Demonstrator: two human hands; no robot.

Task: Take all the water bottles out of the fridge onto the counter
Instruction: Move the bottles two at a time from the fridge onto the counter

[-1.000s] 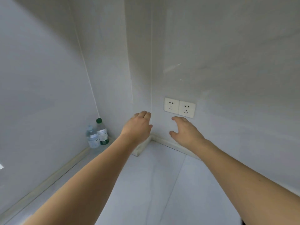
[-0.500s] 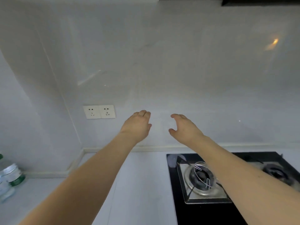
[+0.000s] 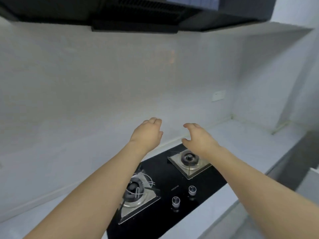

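**Both hands hovering empty over the hob**

While the left hand [image 3: 146,135] is reaching forward with relaxed fingers, holding nothing, the black gas hob [image 3: 165,187] is lying below on the pale counter [image 3: 250,140]. Beside it, the right hand [image 3: 198,137] is hanging loosely curled, seemingly empty too. No water bottle or fridge is showing.

This is a home kitchen. A black glass gas hob [image 3: 165,192] with two round burners on square steel plates and two silver knobs [image 3: 176,201] is set into a pale grey counter [image 3: 245,135]. A dark extractor hood [image 3: 138,12] hangs directly above it. Plain light grey wall panels [image 3: 86,83] back the counter, and a white wall switch plate [image 3: 218,95] sits near the far corner.
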